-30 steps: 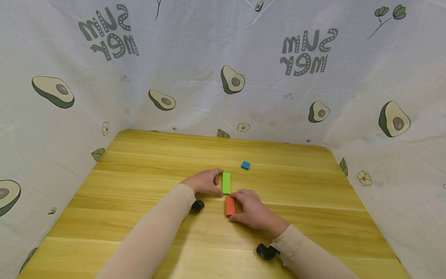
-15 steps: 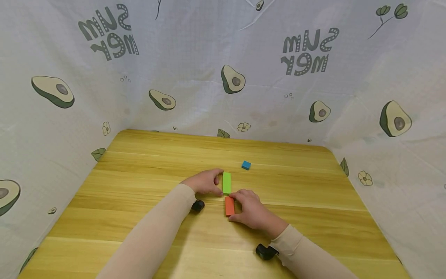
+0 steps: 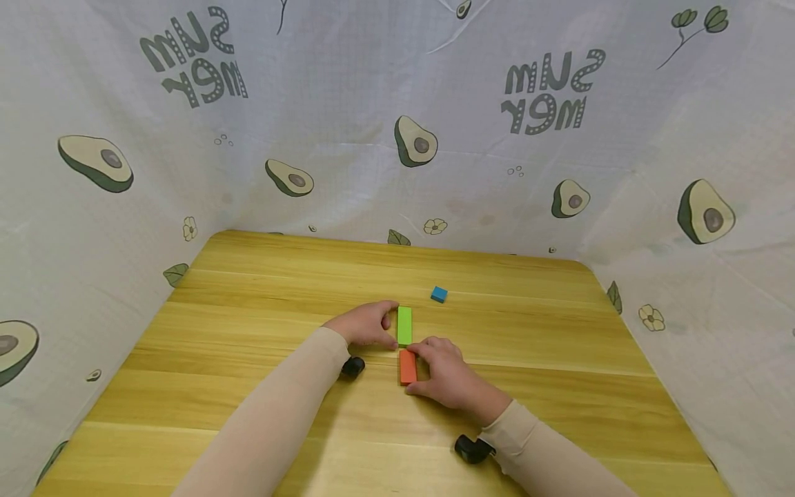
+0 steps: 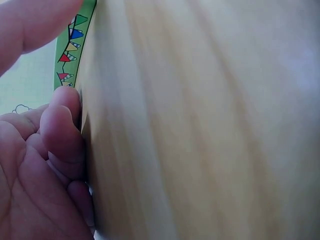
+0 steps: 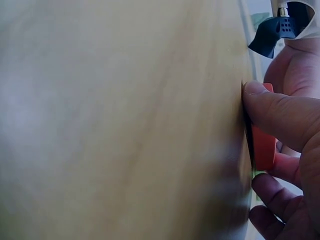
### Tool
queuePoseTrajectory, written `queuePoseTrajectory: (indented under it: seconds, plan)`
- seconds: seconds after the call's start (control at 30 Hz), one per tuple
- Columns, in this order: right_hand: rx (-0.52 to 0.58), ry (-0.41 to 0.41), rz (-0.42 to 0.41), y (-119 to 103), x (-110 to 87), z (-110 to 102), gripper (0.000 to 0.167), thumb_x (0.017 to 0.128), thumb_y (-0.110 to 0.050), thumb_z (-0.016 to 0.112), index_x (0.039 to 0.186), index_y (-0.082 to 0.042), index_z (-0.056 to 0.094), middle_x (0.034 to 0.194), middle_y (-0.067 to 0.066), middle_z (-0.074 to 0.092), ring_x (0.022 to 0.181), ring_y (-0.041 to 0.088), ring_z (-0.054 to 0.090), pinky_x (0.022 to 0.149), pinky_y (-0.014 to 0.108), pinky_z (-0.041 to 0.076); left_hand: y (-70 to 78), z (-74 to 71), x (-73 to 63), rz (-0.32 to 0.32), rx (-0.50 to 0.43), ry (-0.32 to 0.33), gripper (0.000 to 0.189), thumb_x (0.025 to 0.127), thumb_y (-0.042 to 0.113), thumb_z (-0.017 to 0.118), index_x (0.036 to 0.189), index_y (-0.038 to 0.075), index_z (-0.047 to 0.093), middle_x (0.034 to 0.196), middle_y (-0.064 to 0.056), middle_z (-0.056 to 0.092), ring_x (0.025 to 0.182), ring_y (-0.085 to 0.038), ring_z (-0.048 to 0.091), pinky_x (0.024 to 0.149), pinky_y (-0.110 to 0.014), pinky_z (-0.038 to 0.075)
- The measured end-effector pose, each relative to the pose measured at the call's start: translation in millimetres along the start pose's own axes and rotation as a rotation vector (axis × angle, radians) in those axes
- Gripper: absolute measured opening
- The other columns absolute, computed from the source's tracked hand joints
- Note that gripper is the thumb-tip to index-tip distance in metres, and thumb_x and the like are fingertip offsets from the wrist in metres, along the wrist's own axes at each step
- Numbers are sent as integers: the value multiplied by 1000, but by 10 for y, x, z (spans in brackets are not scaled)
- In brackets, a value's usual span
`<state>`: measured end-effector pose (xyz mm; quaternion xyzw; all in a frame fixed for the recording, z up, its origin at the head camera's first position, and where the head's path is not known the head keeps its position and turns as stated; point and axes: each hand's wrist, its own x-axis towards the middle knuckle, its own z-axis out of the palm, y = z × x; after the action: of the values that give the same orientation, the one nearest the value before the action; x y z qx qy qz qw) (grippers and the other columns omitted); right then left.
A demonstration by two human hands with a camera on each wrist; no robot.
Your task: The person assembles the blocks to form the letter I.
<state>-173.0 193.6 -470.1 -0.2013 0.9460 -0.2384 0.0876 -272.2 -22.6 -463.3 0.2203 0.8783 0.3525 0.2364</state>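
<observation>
My left hand (image 3: 366, 324) holds a bright green rectangular block (image 3: 404, 326) by its two short ends, thumb at the near end and a finger at the far end. Small printed bunting flags show on the side of the green block (image 4: 72, 47) in the left wrist view. Just nearer to me, my right hand (image 3: 452, 376) pinches a red-orange block (image 3: 407, 368) lengthwise between thumb and forefinger. In the right wrist view the red block (image 5: 263, 145) stands at the tabletop. The two blocks lie almost end to end, the red one's far end close to the green one's near end.
A small blue block (image 3: 439, 295) sits on the wooden table (image 3: 279, 276) beyond the green one, to the right. White cloth (image 3: 348, 90) printed with avocados encloses the back and sides of the table. A black wrist device (image 3: 475, 449) hangs beneath the right sleeve.
The right hand has slid the red block slightly to the left, more into line with the green one. The left hand and the green block stay put.
</observation>
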Motion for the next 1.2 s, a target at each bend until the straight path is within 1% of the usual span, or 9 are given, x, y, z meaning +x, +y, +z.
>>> queuePoseTrajectory:
  seconds: [0.33, 0.57, 0.67, 0.9, 1.2]
  plan:
    - [-11, 1, -11, 1, -43, 0, 75, 81, -36, 93, 142, -4, 63, 122, 6, 60, 123, 32, 51, 108, 56, 36, 14, -4, -15, -4, 3, -1, 89, 86, 25, 87, 160, 8, 40, 100, -2, 56, 80, -15, 49, 72, -30, 40]
    - [33, 13, 23, 20, -97, -37, 73, 81, -32, 93, 141, -4, 63, 126, 8, 62, 130, 36, 50, 113, 59, 33, 22, -2, -16, -3, 5, -2, 89, 88, 25, 86, 161, 7, 39, 100, -2, 55, 80, -15, 48, 72, -30, 39]
    - [46, 19, 29, 34, -106, -49, 71, 81, -31, 93, 139, -4, 64, 127, 8, 63, 131, 36, 51, 115, 59, 33, 20, 1, -16, -9, 14, 1, 88, 89, 26, 86, 161, 9, 38, 100, -2, 56, 80, -15, 48, 72, -30, 39]
    - [50, 34, 19, 37, -89, -44, 65, 82, -29, 93, 136, -4, 66, 122, 6, 64, 126, 35, 53, 112, 59, 35, 11, 6, -7, -12, 18, 2, 89, 89, 27, 85, 162, 9, 38, 101, -2, 56, 80, -15, 48, 72, -30, 39]
    - [31, 63, 39, 24, -59, -20, 63, 83, -27, 92, 136, -3, 68, 120, 6, 65, 122, 32, 54, 110, 56, 36, 0, 10, 11, -8, 24, -1, 88, 89, 27, 85, 162, 9, 38, 100, -2, 56, 79, -15, 48, 70, -30, 39]
